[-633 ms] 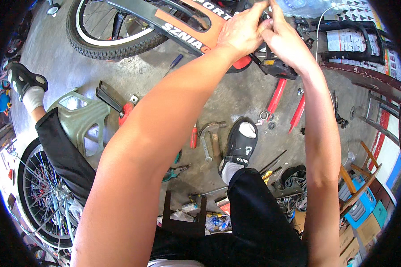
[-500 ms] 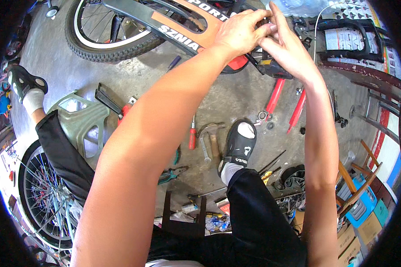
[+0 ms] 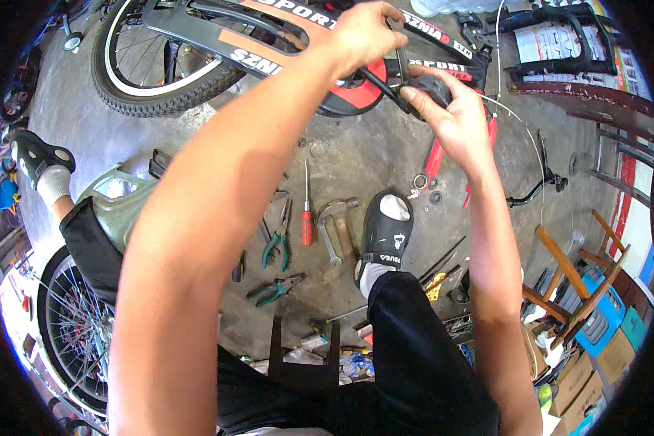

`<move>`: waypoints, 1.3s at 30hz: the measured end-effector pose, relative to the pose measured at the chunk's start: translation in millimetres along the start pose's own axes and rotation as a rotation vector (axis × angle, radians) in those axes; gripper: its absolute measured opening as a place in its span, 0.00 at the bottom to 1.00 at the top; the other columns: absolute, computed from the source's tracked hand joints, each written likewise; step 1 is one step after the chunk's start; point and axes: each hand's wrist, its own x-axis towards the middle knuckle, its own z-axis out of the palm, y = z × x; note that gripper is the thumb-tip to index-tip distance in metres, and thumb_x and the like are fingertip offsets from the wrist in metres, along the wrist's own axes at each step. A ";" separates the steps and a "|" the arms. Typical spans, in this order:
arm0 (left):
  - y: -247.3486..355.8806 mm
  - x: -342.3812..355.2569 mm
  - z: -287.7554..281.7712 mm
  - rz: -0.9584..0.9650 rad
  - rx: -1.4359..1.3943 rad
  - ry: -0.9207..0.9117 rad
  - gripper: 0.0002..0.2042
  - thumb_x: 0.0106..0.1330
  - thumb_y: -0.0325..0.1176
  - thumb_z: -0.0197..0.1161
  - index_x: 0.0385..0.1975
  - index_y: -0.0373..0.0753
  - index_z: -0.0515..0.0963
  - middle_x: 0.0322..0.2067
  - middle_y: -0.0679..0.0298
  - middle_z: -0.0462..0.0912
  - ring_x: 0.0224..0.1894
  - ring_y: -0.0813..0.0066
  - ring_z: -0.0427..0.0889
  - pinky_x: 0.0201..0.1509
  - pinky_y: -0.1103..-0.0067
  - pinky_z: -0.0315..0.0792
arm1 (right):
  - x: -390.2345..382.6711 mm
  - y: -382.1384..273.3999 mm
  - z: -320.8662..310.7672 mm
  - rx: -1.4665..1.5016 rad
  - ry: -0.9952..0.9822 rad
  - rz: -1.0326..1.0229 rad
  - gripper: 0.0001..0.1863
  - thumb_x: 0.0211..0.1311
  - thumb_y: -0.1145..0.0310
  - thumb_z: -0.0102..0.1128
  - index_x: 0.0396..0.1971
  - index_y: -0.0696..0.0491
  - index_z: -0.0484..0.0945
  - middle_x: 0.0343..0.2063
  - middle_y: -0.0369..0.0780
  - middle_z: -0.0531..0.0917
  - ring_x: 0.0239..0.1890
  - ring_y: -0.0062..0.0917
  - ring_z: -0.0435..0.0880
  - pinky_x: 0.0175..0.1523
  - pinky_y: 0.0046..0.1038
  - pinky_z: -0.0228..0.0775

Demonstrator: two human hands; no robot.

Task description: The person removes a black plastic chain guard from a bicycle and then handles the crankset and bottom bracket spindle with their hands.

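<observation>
Bicycle (image 3: pixel 218 43), black and orange frame, lying at the far side of the concrete floor (image 3: pixel 356 152); work in hand at its crank and pedal (image 3: pixel 432 91), far centre-right; left hand (image 3: pixel 363 36), grip closed on the crank arm beside the frame; right hand (image 3: pixel 454 120), grip closed around the black pedal from below; pedal appears attached, so the fitting or removal is judged mid-way, not finished; small washers (image 3: pixel 425 185) lie loose on the floor just near of the hands, apparently yet to be fitted or put away; unused at present: red-handled screwdriver (image 3: pixel 307 218), hammer (image 3: pixel 334 218), green-handled pliers (image 3: pixel 277 243), all near-centre beside the black shoe (image 3: pixel 385 232); spare wheel (image 3: pixel 73 327) at near left.
</observation>
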 end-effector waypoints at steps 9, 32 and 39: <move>18.2 -24.1 -49.4 0.000 0.580 0.172 0.21 0.61 0.49 0.67 0.38 0.34 0.84 0.37 0.48 0.87 0.43 0.52 0.86 0.49 0.65 0.77 | 14.9 5.3 4.1 0.029 0.164 0.065 0.15 0.62 0.61 0.70 0.40 0.59 0.86 0.26 0.40 0.87 0.28 0.18 0.80 0.36 0.26 0.73; 35.8 -144.0 144.1 -0.419 -0.774 -0.120 0.09 0.68 0.30 0.61 0.36 0.29 0.83 0.27 0.58 0.88 0.29 0.72 0.87 0.33 0.75 0.79 | -41.1 53.5 -18.6 0.333 -0.014 0.254 0.22 0.64 0.60 0.70 0.49 0.61 0.78 0.35 0.39 0.85 0.39 0.21 0.83 0.47 0.27 0.74; 49.9 -139.6 29.1 0.312 0.521 0.317 0.11 0.66 0.32 0.63 0.46 0.40 0.82 0.39 0.58 0.84 0.43 0.50 0.82 0.48 0.65 0.76 | -51.8 61.4 -16.6 0.330 0.035 0.402 0.15 0.67 0.62 0.67 0.47 0.54 0.83 0.22 0.29 0.79 0.21 0.12 0.73 0.24 0.19 0.61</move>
